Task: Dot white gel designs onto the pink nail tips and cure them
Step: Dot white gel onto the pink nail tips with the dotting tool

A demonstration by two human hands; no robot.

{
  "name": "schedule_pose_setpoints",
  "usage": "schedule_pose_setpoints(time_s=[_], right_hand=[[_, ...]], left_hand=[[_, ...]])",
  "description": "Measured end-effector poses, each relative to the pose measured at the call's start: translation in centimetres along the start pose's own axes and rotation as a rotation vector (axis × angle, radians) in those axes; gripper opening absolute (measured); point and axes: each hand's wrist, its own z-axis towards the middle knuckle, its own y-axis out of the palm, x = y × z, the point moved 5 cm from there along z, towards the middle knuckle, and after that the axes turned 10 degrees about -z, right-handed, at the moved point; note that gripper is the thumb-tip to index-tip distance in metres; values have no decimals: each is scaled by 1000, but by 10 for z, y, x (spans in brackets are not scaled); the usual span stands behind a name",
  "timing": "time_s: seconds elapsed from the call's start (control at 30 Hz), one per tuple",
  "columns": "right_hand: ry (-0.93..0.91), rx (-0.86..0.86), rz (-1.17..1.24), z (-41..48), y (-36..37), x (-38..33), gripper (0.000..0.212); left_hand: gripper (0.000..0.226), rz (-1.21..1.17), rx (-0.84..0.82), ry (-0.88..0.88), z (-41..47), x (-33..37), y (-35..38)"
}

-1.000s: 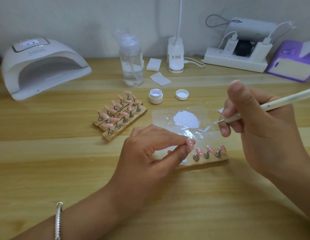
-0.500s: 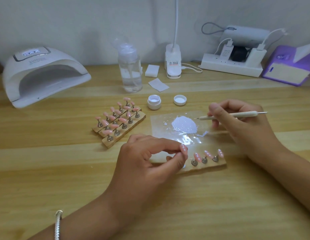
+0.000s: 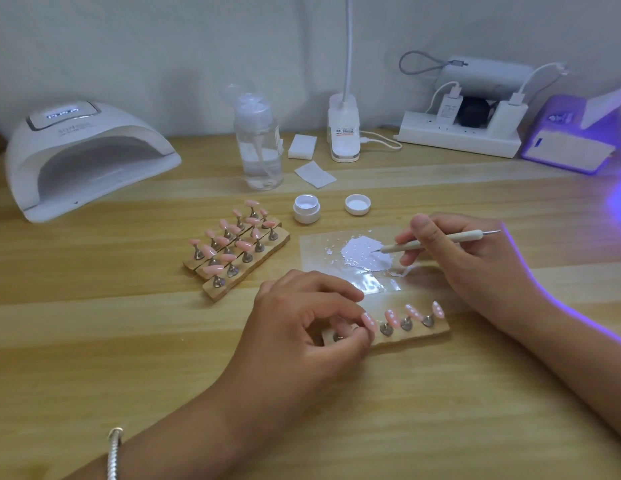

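My right hand (image 3: 465,258) grips a slim dotting tool (image 3: 437,242), its metal tip touching the white gel puddle (image 3: 366,256) on a clear sheet (image 3: 319,258). A wooden strip (image 3: 416,336) in front of me carries several pink nail tips (image 3: 411,311) on metal stands, each with white dots. My left hand (image 3: 302,327) pinches the leftmost tip (image 3: 368,322) on that strip. Further left, wooden strips (image 3: 233,271) hold several plain pink tips. A white curing lamp (image 3: 84,157) stands at the far left.
An open gel jar (image 3: 306,209) and its lid (image 3: 357,204) sit behind the sheet. A clear pump bottle (image 3: 257,143), white wipes (image 3: 314,174), a desk lamp base (image 3: 343,136), a power strip (image 3: 458,136) and a purple box (image 3: 572,143) line the back.
My right hand came down from in front of the camera and brought the tool's tip onto the gel puddle. The left hand kept its pinch on the leftmost tip.
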Motion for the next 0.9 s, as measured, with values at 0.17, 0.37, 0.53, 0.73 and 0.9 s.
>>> schedule_pose_setpoints(time_s=[0.17,0.37,0.53,0.73,0.9], right_hand=[[-1,-2,3,1,1,1,34],[-32,-11,8,2,1,0,35],[-29,-13,16,2,1,1,35],[-7,-30,88,1,1,-1,12],[8,-29,115,0,0,0,14]], left_hand=[[4,17,-15,-7,0,-1,0],[4,27,-24,-17,1,-2,0],[4,30,-23,-16,1,-2,0],[8,41,-2,-3,1,-1,-1],[6,84,12,-19,0,0,-2]])
